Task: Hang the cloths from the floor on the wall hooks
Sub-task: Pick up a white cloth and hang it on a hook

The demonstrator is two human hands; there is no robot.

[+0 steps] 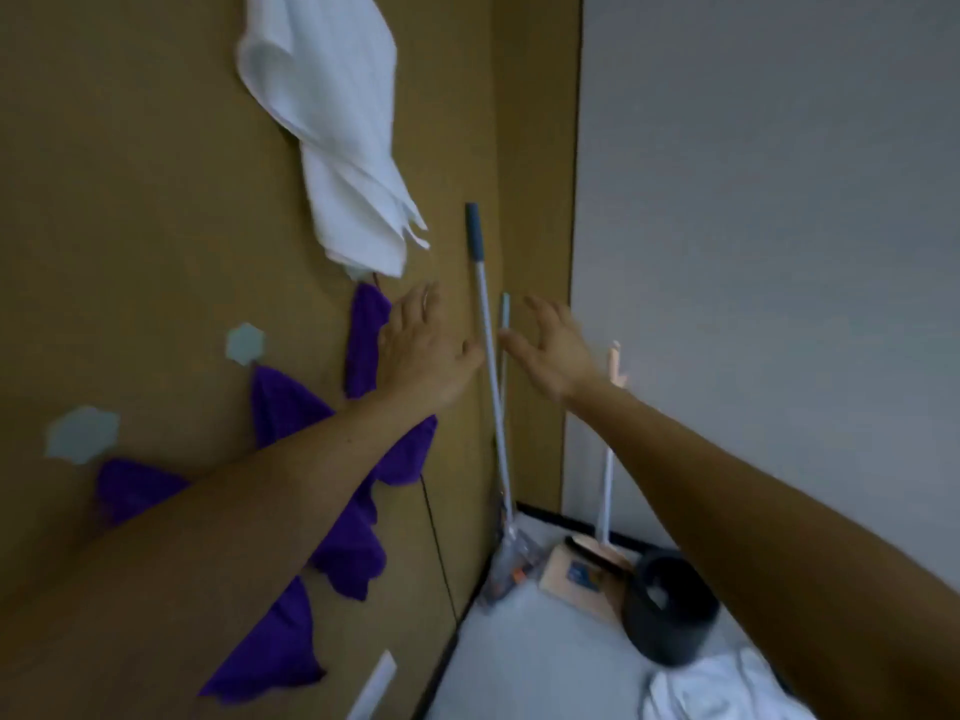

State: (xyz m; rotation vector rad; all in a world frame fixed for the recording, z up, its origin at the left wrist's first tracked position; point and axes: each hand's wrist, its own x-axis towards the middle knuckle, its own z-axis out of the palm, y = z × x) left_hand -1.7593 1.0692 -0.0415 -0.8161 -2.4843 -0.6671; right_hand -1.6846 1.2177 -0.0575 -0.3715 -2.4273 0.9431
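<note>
A white cloth [343, 132] hangs high on the brown wall. Below it several purple cloths hang from hexagonal hooks: one [366, 337] right under the white cloth, one [285, 402] under the hook [244, 344], another [132, 488] under the hook [82, 433]. My left hand [423, 343] is raised with straight fingers, beside or touching the upper purple cloth. My right hand [553, 345] is raised and open, holding nothing. A heap of white cloth [722, 688] lies on the floor at the bottom right.
A mop [488, 356] and a thin pole [505, 314] lean in the corner. A dustpan with brush [582, 563] and a dark bucket [670, 610] stand on the floor there. A grey wall [779, 200] fills the right.
</note>
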